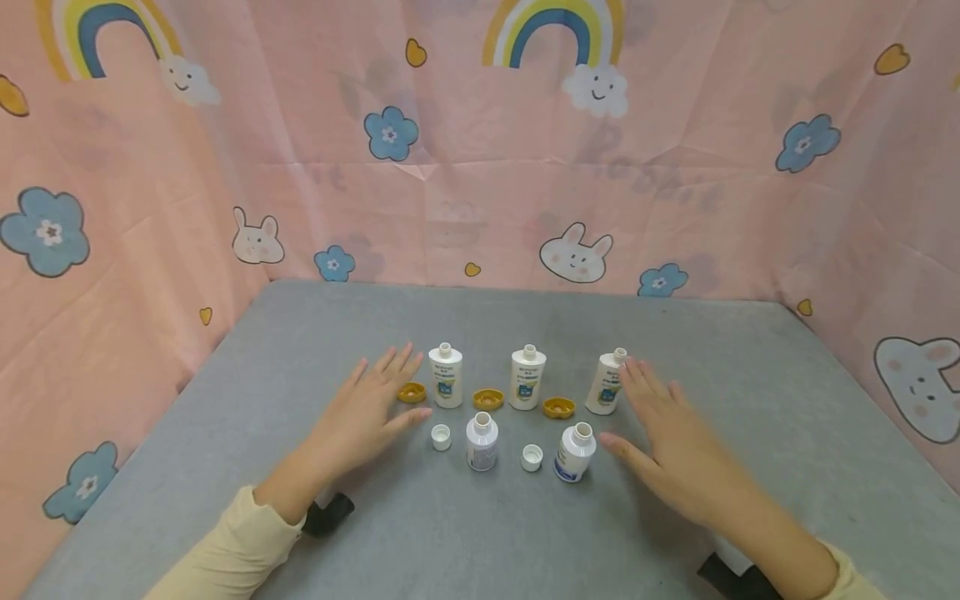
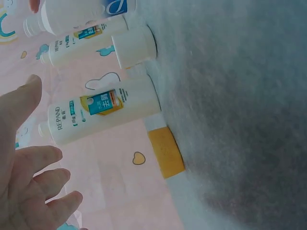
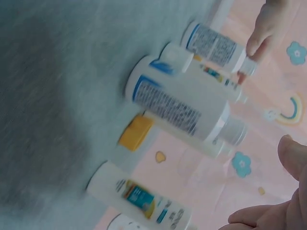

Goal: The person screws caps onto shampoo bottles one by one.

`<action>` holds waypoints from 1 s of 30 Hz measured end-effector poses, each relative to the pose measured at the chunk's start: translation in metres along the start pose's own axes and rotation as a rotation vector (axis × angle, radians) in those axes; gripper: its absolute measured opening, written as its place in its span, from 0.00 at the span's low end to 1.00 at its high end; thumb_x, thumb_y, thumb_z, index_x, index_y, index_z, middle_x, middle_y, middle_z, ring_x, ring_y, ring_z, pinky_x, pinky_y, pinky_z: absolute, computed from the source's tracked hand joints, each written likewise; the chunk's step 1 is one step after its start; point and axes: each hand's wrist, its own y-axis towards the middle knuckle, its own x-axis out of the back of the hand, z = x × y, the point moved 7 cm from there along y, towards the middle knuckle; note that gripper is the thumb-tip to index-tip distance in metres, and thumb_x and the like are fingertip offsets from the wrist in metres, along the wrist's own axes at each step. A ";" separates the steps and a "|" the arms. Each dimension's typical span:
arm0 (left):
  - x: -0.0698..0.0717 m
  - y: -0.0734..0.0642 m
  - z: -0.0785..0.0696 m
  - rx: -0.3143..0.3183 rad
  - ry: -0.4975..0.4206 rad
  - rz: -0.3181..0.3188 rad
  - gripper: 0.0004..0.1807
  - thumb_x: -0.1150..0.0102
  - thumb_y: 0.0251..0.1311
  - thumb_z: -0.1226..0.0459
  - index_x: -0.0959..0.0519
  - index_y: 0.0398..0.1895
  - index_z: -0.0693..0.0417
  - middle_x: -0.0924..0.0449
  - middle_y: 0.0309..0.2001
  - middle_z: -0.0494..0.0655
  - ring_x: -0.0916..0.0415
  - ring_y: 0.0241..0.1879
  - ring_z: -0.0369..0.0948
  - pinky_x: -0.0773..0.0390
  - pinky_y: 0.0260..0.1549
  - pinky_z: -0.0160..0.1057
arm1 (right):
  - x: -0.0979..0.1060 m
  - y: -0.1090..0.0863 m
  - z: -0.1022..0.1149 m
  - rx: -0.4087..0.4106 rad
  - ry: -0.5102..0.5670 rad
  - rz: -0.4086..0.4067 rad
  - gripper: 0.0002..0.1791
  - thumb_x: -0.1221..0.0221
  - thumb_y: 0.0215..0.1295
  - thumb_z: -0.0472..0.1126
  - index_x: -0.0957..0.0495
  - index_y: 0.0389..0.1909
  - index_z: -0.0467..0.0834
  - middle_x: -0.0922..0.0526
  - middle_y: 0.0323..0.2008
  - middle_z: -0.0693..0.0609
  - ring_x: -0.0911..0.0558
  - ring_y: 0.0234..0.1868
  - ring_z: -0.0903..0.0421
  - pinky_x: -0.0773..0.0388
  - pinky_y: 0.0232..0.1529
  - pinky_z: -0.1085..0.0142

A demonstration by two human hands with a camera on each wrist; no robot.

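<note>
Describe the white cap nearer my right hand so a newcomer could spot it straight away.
On the grey table, look at the front row, nearer the head camera than the three tall bottles. The white cap sits between the two short bottles; the other white cap has a short bottle on one side only.

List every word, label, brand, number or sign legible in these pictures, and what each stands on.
"REPAND": leftmost tall bottle, in the left wrist view; its Chinese characters and smaller print are too blurred to quote surely.
Middle tall bottle and rightmost tall bottle: printed, too small or blurred.
Left short bottle and right short bottle: fine print, unreadable.
No numbers legible.
</note>
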 end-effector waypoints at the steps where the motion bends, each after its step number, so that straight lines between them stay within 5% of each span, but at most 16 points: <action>1: 0.000 -0.001 -0.001 -0.001 0.000 0.001 0.45 0.41 0.64 0.44 0.45 0.78 0.50 0.48 0.79 0.52 0.50 0.78 0.54 0.54 0.76 0.62 | 0.000 0.000 0.003 0.009 0.000 -0.007 0.48 0.48 0.72 0.63 0.55 0.79 0.39 0.53 0.80 0.42 0.54 0.81 0.42 0.58 0.79 0.43; 12: -0.004 -0.008 -0.009 -0.031 0.010 0.018 0.47 0.38 0.61 0.42 0.45 0.79 0.48 0.46 0.78 0.51 0.49 0.78 0.54 0.50 0.75 0.63 | -0.008 0.000 0.032 0.058 0.007 -0.012 0.46 0.47 0.70 0.63 0.49 0.78 0.41 0.49 0.79 0.44 0.46 0.79 0.42 0.54 0.80 0.49; 18: -0.004 -0.011 -0.012 -0.039 0.010 0.013 0.47 0.37 0.61 0.43 0.44 0.78 0.47 0.45 0.78 0.51 0.48 0.77 0.54 0.50 0.74 0.63 | -0.012 -0.004 0.050 0.128 0.014 -0.045 0.47 0.44 0.68 0.64 0.49 0.78 0.43 0.48 0.79 0.47 0.45 0.79 0.46 0.62 0.80 0.67; 25: -0.005 -0.015 -0.017 -0.057 0.008 0.012 0.45 0.34 0.57 0.42 0.37 0.75 0.48 0.41 0.76 0.52 0.45 0.76 0.55 0.45 0.73 0.63 | -0.020 -0.004 0.073 0.183 0.106 -0.065 0.48 0.40 0.64 0.64 0.45 0.77 0.45 0.42 0.77 0.47 0.40 0.77 0.46 0.40 0.74 0.50; 30: -0.005 -0.016 -0.020 -0.076 0.004 -0.002 0.46 0.30 0.52 0.44 0.34 0.73 0.51 0.36 0.74 0.53 0.39 0.73 0.56 0.37 0.70 0.61 | -0.030 0.004 0.081 0.156 0.241 -0.009 0.51 0.35 0.59 0.62 0.44 0.77 0.45 0.42 0.77 0.46 0.36 0.75 0.43 0.32 0.67 0.43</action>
